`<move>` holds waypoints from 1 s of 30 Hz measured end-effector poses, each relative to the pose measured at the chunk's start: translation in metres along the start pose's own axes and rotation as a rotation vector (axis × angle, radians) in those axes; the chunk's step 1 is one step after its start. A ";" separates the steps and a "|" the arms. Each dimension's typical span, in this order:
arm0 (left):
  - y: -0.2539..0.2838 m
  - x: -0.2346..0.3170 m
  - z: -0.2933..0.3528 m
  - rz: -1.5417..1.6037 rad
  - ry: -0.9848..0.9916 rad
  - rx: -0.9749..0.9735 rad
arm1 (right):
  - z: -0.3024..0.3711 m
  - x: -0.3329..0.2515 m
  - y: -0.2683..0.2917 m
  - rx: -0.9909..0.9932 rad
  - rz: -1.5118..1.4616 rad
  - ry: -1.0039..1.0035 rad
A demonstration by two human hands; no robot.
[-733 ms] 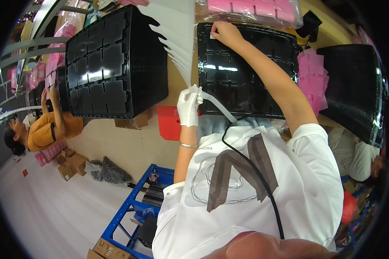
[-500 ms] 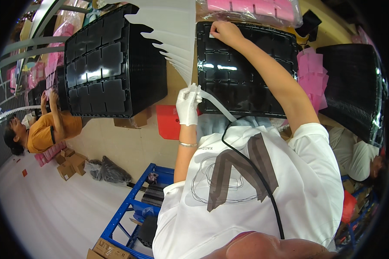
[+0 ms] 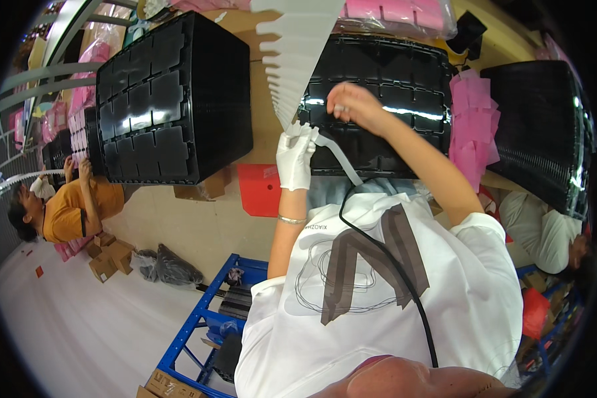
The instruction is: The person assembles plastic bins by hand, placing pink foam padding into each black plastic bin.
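My left hand (image 3: 294,159), in a white glove, is closed on a pale strip (image 3: 298,50). The strip has a notched edge and rises widely past the top rim of the view; a narrow tail of it curves from my fingers toward my shirt. My bare right hand (image 3: 358,108) hovers over a stack of glossy black trays (image 3: 378,66) with slotted tops. Its fingers are loosely bent and apart. A small white patch shows at the fingers; whether it is a covering or a loose piece is unclear.
Another black stack (image 3: 146,99) stands at left, a third (image 3: 537,132) at right beside pink sheets (image 3: 473,126). Pink pieces in clear plastic (image 3: 398,14) lie behind. A red stool (image 3: 259,189), a blue metal rack (image 3: 192,318) and a black cable (image 3: 391,265) are near me. Two people work nearby.
My right hand has come off the far edge of the black stack and moved nearer to me. The strip has swung rightward above my left hand, which keeps hold of it.
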State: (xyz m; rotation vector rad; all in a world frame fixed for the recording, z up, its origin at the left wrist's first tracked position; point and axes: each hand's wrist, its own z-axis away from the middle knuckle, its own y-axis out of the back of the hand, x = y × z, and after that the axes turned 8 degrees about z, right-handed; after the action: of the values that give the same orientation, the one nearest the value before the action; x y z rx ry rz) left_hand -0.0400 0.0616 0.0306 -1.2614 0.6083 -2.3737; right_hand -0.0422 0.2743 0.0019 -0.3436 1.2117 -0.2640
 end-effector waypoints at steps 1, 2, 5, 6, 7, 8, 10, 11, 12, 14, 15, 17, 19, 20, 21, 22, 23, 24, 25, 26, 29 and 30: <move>-0.005 -0.002 0.000 -0.003 0.005 -0.003 | 0.012 0.004 -0.012 0.018 -0.012 -0.054; -0.010 -0.004 0.000 -0.023 0.015 -0.026 | 0.019 0.010 -0.019 0.009 0.001 -0.066; -0.035 -0.003 0.004 -0.027 0.086 -0.039 | 0.040 0.010 -0.034 0.177 0.341 0.048; -0.042 -0.002 0.006 -0.002 0.136 -0.018 | 0.045 0.007 -0.033 0.229 0.343 0.013; -0.042 -0.005 0.004 -0.010 0.142 -0.025 | 0.052 0.003 -0.033 0.240 0.338 0.016; -0.038 -0.010 0.000 -0.019 0.141 -0.052 | 0.061 -0.003 -0.034 0.320 0.513 0.214; -0.043 -0.019 -0.003 -0.037 0.166 -0.057 | 0.073 -0.012 -0.026 0.410 0.803 0.608; -0.045 -0.023 -0.004 -0.040 0.169 -0.065 | 0.079 -0.020 -0.020 0.419 0.805 0.611; -0.044 -0.027 -0.005 -0.047 0.147 -0.063 | 0.087 -0.031 -0.012 0.409 0.768 0.551; -0.051 -0.030 -0.003 -0.074 0.121 -0.035 | 0.094 -0.048 0.025 0.489 0.754 0.514; -0.052 -0.030 0.000 -0.101 0.122 -0.024 | 0.089 -0.057 0.061 0.582 0.778 0.543; -0.047 -0.036 0.002 -0.156 0.096 -0.004 | 0.083 -0.072 0.132 0.735 0.837 0.379; -0.054 -0.040 0.008 -0.198 0.095 0.008 | 0.076 -0.073 0.200 0.769 1.256 0.249; -0.056 -0.042 0.009 -0.232 0.087 0.031 | 0.070 -0.071 0.214 0.776 1.253 0.248; -0.057 -0.042 0.011 -0.232 0.086 0.031 | 0.065 -0.073 0.220 0.756 1.286 0.219; -0.058 -0.043 0.013 -0.234 0.077 0.042 | 0.063 -0.073 0.226 0.737 1.319 0.189; -0.060 -0.044 0.013 -0.237 0.069 0.052 | 0.064 -0.070 0.229 0.738 1.318 0.188; -0.060 -0.045 0.013 -0.237 0.068 0.055 | 0.063 -0.071 0.226 0.755 1.333 0.210; -0.060 -0.046 0.013 -0.242 0.050 0.054 | 0.062 -0.071 0.224 0.773 1.347 0.232; -0.060 -0.047 0.012 -0.247 0.032 0.054 | 0.060 -0.071 0.225 0.771 1.347 0.231; -0.064 -0.046 0.011 -0.245 0.032 0.066 | 0.058 -0.072 0.225 0.799 1.390 0.194; -0.064 -0.047 0.010 -0.245 0.032 0.066 | 0.060 -0.077 0.220 0.778 1.374 0.140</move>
State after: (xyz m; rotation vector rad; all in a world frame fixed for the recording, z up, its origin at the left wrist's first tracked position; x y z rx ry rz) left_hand -0.0151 0.1372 0.0382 -1.3375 0.4003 -2.5926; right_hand -0.0073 0.5123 0.0003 1.1859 1.1384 0.4533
